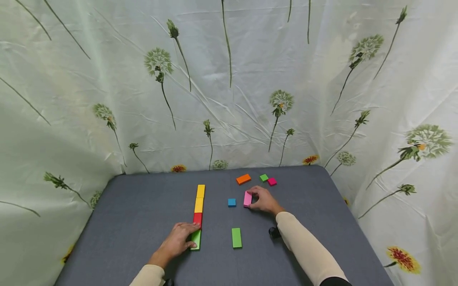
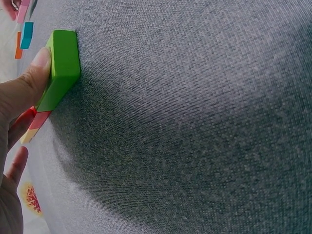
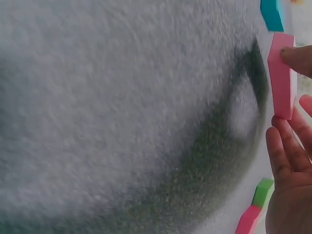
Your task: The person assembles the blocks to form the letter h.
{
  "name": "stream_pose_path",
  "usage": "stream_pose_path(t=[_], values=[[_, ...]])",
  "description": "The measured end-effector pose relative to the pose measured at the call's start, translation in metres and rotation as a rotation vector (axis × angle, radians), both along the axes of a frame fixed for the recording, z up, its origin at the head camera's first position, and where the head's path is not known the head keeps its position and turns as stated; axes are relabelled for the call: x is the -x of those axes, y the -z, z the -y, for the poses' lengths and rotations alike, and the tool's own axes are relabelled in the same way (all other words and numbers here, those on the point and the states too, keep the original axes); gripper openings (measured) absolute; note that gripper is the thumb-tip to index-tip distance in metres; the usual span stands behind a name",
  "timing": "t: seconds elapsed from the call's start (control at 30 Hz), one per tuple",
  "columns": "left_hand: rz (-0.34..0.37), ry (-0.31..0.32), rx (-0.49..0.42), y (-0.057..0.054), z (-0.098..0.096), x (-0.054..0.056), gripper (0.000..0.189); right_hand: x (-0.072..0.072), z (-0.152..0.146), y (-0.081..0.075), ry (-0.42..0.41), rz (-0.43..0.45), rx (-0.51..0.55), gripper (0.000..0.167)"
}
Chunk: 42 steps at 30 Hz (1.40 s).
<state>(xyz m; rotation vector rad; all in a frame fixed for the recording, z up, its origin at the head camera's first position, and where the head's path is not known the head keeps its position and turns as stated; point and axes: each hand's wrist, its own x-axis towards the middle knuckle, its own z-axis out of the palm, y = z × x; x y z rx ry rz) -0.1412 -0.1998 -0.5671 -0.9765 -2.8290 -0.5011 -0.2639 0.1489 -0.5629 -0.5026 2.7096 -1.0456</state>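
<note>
Pink block [image 1: 247, 198], pinched in fingers of right hand [image 1: 264, 200] — left hand [image 1: 177, 239], fingers spread, touching green block [image 1: 196, 237] and red block [image 1: 197, 218]

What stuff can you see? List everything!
Table: 1, grey, underneath
Cloth: 1, pale, flowered, around table
Yellow blocks: 2, yellow, left row's far end
Red block: 1, red, mid-row
Green blocks: 3, green, row's near end, right of row, far back
Pink block: 1, pink, in right hand
Blue block: 1, blue, left of pink
Orange block: 1, orange, far back
Magenta block: 1, magenta, beside farthest green
Black bits: 3, black, near sleeves
Sleeves: 2, cream, behind hands
Left hand: 1, touching row
Right hand: 1, holding pink block
</note>
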Motion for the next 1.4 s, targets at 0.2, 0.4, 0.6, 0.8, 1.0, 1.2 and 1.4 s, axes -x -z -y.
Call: stream_pose_path(t=[0.2, 0.4, 0.6, 0.8, 1.0, 1.2, 1.4], values=[[0.000, 0.002, 0.008, 0.001, 0.001, 0.001, 0.057, -0.011, 0.004, -0.005, -0.033, 0.001, 0.005, 0.054], [0.041, -0.014, 0.020, 0.000, 0.001, 0.000, 0.059, -0.019, 0.007, -0.008, -0.088, -0.001, -0.023, 0.056], [0.032, -0.026, 0.015, 0.001, 0.002, 0.000, 0.059, -0.028, 0.014, -0.013, -0.146, 0.021, -0.018, 0.055], [0.045, -0.030, 0.026, 0.002, 0.002, 0.000, 0.059, -0.037, 0.025, -0.016, -0.207, 0.027, -0.027, 0.055], [0.019, -0.017, 0.010, 0.002, 0.002, 0.000, 0.058, -0.042, 0.033, -0.012, -0.248, 0.017, -0.063, 0.055], [0.006, -0.014, 0.009, 0.002, 0.002, 0.000, 0.058, -0.045, 0.036, -0.005, -0.290, -0.007, -0.090, 0.053], [0.037, -0.027, 0.020, 0.000, 0.000, 0.000, 0.059, -0.047, 0.037, -0.001, -0.300, -0.004, -0.075, 0.052]])
